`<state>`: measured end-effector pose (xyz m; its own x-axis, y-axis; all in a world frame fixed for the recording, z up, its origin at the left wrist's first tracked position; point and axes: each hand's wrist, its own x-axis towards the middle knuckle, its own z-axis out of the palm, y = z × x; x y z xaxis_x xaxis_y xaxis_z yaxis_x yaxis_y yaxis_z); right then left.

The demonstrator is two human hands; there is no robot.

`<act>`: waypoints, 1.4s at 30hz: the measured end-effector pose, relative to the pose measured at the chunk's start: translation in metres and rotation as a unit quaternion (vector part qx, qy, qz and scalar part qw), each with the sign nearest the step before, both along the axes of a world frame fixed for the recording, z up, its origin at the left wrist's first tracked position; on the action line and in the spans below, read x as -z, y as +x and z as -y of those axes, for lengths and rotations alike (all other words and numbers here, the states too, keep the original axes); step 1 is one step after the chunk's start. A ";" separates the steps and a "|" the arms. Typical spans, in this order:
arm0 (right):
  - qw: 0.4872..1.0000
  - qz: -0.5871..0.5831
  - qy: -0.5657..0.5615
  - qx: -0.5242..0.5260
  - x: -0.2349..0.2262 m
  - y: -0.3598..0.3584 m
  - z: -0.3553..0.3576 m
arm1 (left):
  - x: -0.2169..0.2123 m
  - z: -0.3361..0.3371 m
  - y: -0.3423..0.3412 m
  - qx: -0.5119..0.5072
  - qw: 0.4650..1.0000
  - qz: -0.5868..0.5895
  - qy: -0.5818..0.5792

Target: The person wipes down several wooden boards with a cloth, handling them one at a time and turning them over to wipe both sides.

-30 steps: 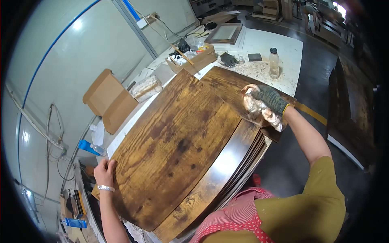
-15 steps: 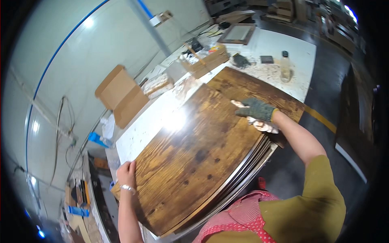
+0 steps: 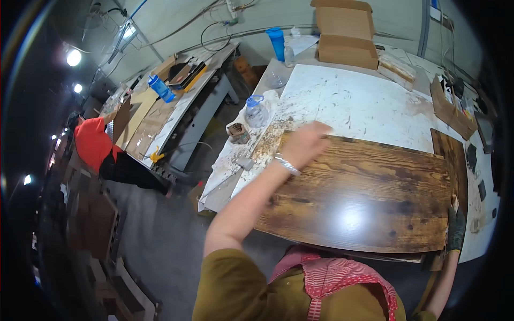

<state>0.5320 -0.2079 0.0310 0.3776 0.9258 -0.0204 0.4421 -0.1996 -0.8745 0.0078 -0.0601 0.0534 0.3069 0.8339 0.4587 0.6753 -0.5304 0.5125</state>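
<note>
A brown wood-grain panel [image 3: 364, 187] lies in front of me, the top one of a stack whose lower edges barely show. My left hand [image 3: 309, 143], with a silver bracelet on the wrist, is over the panel's far left corner. Motion smears its fingers, and I cannot tell whether they touch the wood. At the right end is my right hand [image 3: 456, 230] in a dark green knitted glove. It is closed on a whitish crumpled rag [image 3: 455, 203], mostly hidden, beside the panel's edge. A second wood-grain panel [image 3: 448, 147] sticks out there.
A white stained table [image 3: 348, 101] carries an open cardboard box [image 3: 348, 51], a clear jug [image 3: 256, 112] with a blue lid and a blue cup [image 3: 276, 43]. On the left, a person in red [image 3: 91, 142] stands by another workbench [image 3: 155, 120].
The view has swung left, bringing the other bench and person in. My left hand, formerly gripping the panel's edge, is now blurred over its far left corner. My right hand stays near the right end.
</note>
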 end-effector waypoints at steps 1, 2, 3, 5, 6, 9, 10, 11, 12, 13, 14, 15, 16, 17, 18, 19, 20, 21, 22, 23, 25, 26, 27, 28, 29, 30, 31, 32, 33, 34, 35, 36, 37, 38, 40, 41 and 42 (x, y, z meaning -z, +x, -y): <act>0.999 -0.032 -0.022 0.003 0.017 0.028 0.002 | -0.009 0.006 -0.034 -0.068 0.995 0.042 -0.056; 0.999 -0.027 -0.026 0.003 0.018 0.032 0.002 | -0.007 0.005 -0.072 -0.173 0.981 0.081 -0.034; 1.000 0.011 -0.013 -0.015 0.018 0.035 0.001 | 0.001 0.004 -0.117 -0.241 0.965 0.095 -0.036; 0.998 0.050 -0.001 -0.024 0.014 0.032 0.000 | 0.027 0.010 -0.188 -0.386 0.917 -0.044 -0.094; 0.997 0.058 0.015 -0.045 0.011 0.030 -0.001 | 0.044 0.012 -0.210 -0.409 0.893 -0.109 -0.154; 0.998 -0.031 0.046 -0.032 0.003 0.019 0.006 | 0.099 0.005 -0.213 -0.409 0.822 -0.171 -0.356; 1.000 0.002 0.002 -0.020 -0.019 -0.003 0.008 | 0.109 0.006 -0.200 -0.382 0.828 -0.185 -0.366; 0.998 0.051 0.004 -0.021 -0.016 0.002 0.008 | 0.120 0.007 -0.197 -0.384 0.818 -0.201 -0.378; 0.991 0.132 -0.012 0.002 -0.029 -0.017 0.007 | 0.108 0.008 -0.181 -0.403 0.810 -0.225 -0.361; 0.939 0.299 -0.159 0.062 -0.027 -0.007 0.006 | 0.101 0.009 -0.182 -0.386 0.815 -0.212 -0.376; 0.972 0.230 -0.049 0.020 -0.027 -0.017 0.000 | 0.152 0.009 -0.268 -0.295 0.822 -0.295 -0.389; 0.956 0.280 -0.078 0.038 -0.039 -0.030 0.000 | 0.157 0.008 -0.263 -0.362 0.820 -0.273 -0.349; 0.967 0.250 -0.043 0.020 -0.036 -0.025 -0.001 | 0.164 0.009 -0.293 -0.352 0.836 -0.266 -0.326; 0.975 0.222 -0.012 0.009 -0.029 -0.014 0.004 | 0.154 0.006 -0.290 -0.358 0.864 -0.205 -0.289; 0.979 0.190 -0.068 0.041 -0.029 -0.009 0.008 | 0.124 0.004 -0.258 -0.320 0.893 -0.180 -0.261; 0.979 0.152 -0.120 0.064 -0.028 -0.006 0.011 | 0.071 -0.001 -0.195 -0.318 0.880 -0.156 -0.317; 0.981 0.142 -0.113 0.069 -0.032 -0.006 0.011 | 0.071 -0.009 -0.210 -0.236 0.942 -0.145 -0.188; 0.977 0.168 -0.116 0.061 -0.032 -0.004 0.013 | 0.041 -0.021 -0.157 -0.218 0.951 -0.099 -0.198; 0.974 0.191 -0.116 0.047 -0.029 0.001 0.015 | 0.005 -0.027 -0.090 -0.170 0.967 -0.100 -0.161; 0.978 0.180 -0.093 0.045 -0.022 0.005 0.016 | -0.020 -0.034 -0.024 -0.121 0.980 -0.100 -0.124; 0.978 0.188 -0.073 0.051 -0.002 0.015 0.021 | -0.049 -0.044 0.102 0.027 0.989 -0.109 -0.095; 0.977 0.201 -0.048 0.050 0.007 0.017 0.020 | -0.047 -0.058 0.151 0.126 0.987 -0.097 -0.035; 0.976 0.205 -0.042 0.061 0.015 0.020 0.020 | -0.047 -0.064 0.202 0.182 0.976 -0.118 0.023; 0.977 0.197 -0.043 0.065 0.016 0.022 0.021 | -0.043 -0.069 0.254 0.219 0.964 -0.143 0.050; 0.981 0.181 -0.041 0.055 0.009 0.021 0.020 | -0.041 -0.069 0.294 0.229 0.959 -0.153 0.069; 0.984 0.167 -0.036 0.039 0.004 0.019 0.018 | -0.040 -0.073 0.322 0.255 0.948 -0.172 0.078; 0.981 0.184 -0.043 0.042 0.005 0.018 0.017 | -0.032 -0.079 0.347 0.279 0.939 -0.177 0.091; 0.982 0.181 -0.040 0.038 0.007 0.018 0.015 | -0.023 -0.087 0.365 0.302 0.928 -0.191 0.104; 0.981 0.185 -0.049 0.042 0.005 0.019 0.018 | -0.019 -0.089 0.381 0.315 0.921 -0.204 0.102; 0.979 0.189 -0.059 0.045 0.004 0.019 0.020 | -0.016 -0.090 0.392 0.326 0.915 -0.216 0.101; 0.980 0.185 -0.060 0.047 0.007 0.019 0.020 | -0.010 -0.090 0.399 0.329 0.913 -0.219 0.099; 0.977 0.198 -0.057 0.052 0.009 0.019 0.021 | -0.006 -0.090 0.403 0.328 0.913 -0.224 0.094; 0.974 0.211 -0.054 0.056 0.011 0.019 0.020 | -0.003 -0.090 0.406 0.327 0.912 -0.229 0.090; 0.975 0.208 -0.055 0.057 0.010 0.020 0.019 | -0.001 -0.092 0.407 0.328 0.911 -0.231 0.088; 0.978 0.186 -0.078 0.049 0.008 0.020 0.015 | 0.001 -0.096 0.408 0.314 0.885 -0.310 0.150; 0.978 0.186 -0.080 0.051 0.011 0.021 0.017 | -0.003 -0.098 0.410 0.317 0.884 -0.309 0.149; 0.977 0.204 -0.029 0.052 0.017 0.021 0.020 | -0.011 -0.103 0.413 0.292 0.877 -0.334 0.182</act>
